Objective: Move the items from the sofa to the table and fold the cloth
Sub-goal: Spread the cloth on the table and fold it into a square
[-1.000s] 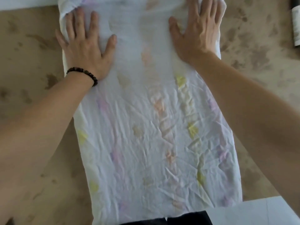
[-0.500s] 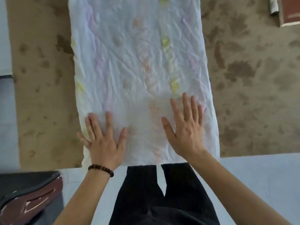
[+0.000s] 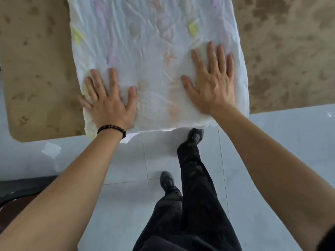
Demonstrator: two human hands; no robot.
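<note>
The tan, dark-mottled table point(image 3: 36, 78) fills the upper half of the scene, its near edge and rounded corner meeting a pale grey tiled floor point(image 3: 272, 142) below. Spread along the middle of that table is the cloth point(image 3: 145, 51), and it's a big one: white, thin and heavily creased, with faint washed-out patches of yellow, lilac-pink and peach scattered over it. It lies flat on the tabletop, its far end runs out of sight at the top, and its near hem sits right at the table's front edge, just lipping over it. The person stands at that edge in black trousers point(image 3: 195, 205), one dark shoe point(image 3: 195, 134) forward near the table and the other point(image 3: 166, 180) further back, both bare arms reaching out. Now the hands: the right hand point(image 3: 212, 86) is palm-down on the cloth's near right part, fingers straight and fanned apart, thumb out to the side, pressing the fabric flat. The left hand point(image 3: 110, 104) does the same on the near left corner, fingers spread wide, the little finger at the cloth's left edge. Neither hand pinches or gathers any fabric. At the lower left a dark, glossy object point(image 3: 18, 192) pokes in; what it is I can't tell. A dark beaded bracelet point(image 3: 111, 128) circles the left wrist, and a small white scrap of paper point(image 3: 51, 149) lies on the floor.
</note>
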